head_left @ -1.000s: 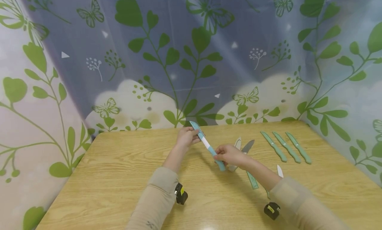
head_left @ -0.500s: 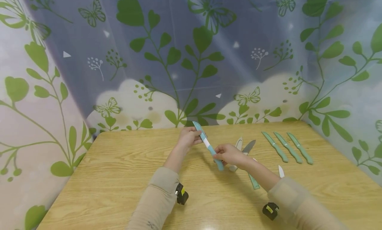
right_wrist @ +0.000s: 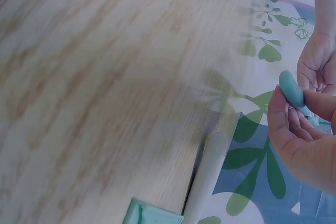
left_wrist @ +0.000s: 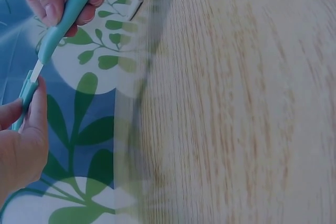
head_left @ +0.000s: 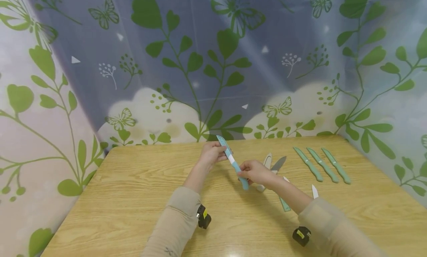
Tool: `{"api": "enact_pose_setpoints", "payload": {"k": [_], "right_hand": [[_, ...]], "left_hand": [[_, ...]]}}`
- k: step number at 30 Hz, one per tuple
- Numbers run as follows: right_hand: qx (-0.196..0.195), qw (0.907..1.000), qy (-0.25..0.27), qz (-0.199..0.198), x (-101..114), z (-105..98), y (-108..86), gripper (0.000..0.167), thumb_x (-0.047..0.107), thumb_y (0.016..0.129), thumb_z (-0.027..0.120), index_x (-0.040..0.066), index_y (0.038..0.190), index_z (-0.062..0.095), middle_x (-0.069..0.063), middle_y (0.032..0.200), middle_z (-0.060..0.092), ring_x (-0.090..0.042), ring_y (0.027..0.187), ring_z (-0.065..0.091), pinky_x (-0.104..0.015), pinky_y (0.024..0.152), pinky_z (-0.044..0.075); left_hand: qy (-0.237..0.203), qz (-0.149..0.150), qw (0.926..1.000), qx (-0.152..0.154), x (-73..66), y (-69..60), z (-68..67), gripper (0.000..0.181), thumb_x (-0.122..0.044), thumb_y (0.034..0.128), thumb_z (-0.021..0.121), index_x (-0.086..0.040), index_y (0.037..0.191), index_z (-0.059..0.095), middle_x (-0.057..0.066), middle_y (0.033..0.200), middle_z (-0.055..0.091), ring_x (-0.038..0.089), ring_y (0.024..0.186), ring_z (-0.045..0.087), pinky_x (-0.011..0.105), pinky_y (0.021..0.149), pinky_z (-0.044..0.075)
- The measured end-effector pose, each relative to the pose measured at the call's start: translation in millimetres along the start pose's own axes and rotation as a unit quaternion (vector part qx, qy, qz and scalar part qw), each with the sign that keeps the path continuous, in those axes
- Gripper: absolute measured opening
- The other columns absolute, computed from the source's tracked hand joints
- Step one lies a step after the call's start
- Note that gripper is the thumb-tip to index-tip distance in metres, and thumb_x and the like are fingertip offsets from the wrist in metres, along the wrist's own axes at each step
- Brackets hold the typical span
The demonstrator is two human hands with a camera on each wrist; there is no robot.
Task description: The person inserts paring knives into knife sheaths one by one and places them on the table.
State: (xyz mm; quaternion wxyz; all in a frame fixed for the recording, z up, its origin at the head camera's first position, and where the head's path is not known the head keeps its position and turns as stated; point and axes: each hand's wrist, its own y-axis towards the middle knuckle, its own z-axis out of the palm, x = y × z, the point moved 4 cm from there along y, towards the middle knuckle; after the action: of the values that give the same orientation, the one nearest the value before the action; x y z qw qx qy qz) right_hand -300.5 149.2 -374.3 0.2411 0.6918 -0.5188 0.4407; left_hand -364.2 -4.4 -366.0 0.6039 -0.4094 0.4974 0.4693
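In the head view, my left hand [head_left: 212, 154] pinches the blue-green sheath [head_left: 221, 141] of a small knife. My right hand [head_left: 255, 172] grips the knife's handle [head_left: 244, 183] lower down, at a slant above the table. Between handle and sheath shows a short stretch of pale blade [head_left: 231, 159]; its tip is hidden inside the sheath. From the left wrist, the blade [left_wrist: 37, 71] lines up with the sheath's mouth, thumb and fingers on either side of the sheath. The right wrist view has the rounded handle end [right_wrist: 291, 88] between right thumb and fingers.
Three green sheathed knives [head_left: 322, 165] lie side by side at the right. Close by my right hand are a cream sheath [head_left: 267, 161], a grey blade [head_left: 278, 163] and a green sheath [head_left: 284, 204]. A white blade tip [head_left: 314, 191] shows beyond my right forearm, which hides the rest.
The exposed stretch of blade has become shorter as handle and sheath came closer together. Both hands keep their holds; the sheath appears slightly further right in the head view.
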Motion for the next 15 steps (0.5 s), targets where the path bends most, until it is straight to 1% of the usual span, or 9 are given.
{"api": "enact_pose_setpoints", "payload": {"k": [3,8,15], "right_hand": [[-0.001,1.0,-0.001,-0.003,1.8,-1.0,-0.7,0.02,0.01,0.093,0.055,-0.008,0.101,0.056,-0.018,0.092,0.062,-0.018,0.074,0.061,-0.034,0.067,0.056],[0.0,1.0,-0.001,-0.007,3.3,-2.2,-1.2,0.02,0.01,0.094,0.055,-0.008,0.101,0.056,-0.018,0.092,0.061,-0.019,0.074,0.061,-0.035,0.068,0.056],[-0.001,1.0,0.0,-0.006,1.2,-2.9,-1.5,0.02,0.01,0.093,0.055,-0.009,0.1,0.057,-0.02,0.094,0.062,-0.018,0.074,0.062,-0.035,0.068,0.057]], "left_hand": [[0.002,0.004,1.0,0.001,-0.3,-0.1,1.2,0.016,0.001,0.0919,0.052,0.014,0.101,0.055,0.024,0.098,0.064,0.027,0.086,0.067,0.028,0.076,0.056],[0.012,0.006,0.9999,0.003,-0.5,-1.1,3.3,0.013,0.001,0.0919,0.052,0.011,0.099,0.056,0.022,0.097,0.065,0.029,0.089,0.066,0.028,0.077,0.056],[0.008,-0.003,0.9999,0.009,3.2,-1.4,5.4,0.017,0.0,0.0922,0.052,0.012,0.103,0.055,0.022,0.097,0.064,0.03,0.091,0.065,0.029,0.077,0.056]]}}
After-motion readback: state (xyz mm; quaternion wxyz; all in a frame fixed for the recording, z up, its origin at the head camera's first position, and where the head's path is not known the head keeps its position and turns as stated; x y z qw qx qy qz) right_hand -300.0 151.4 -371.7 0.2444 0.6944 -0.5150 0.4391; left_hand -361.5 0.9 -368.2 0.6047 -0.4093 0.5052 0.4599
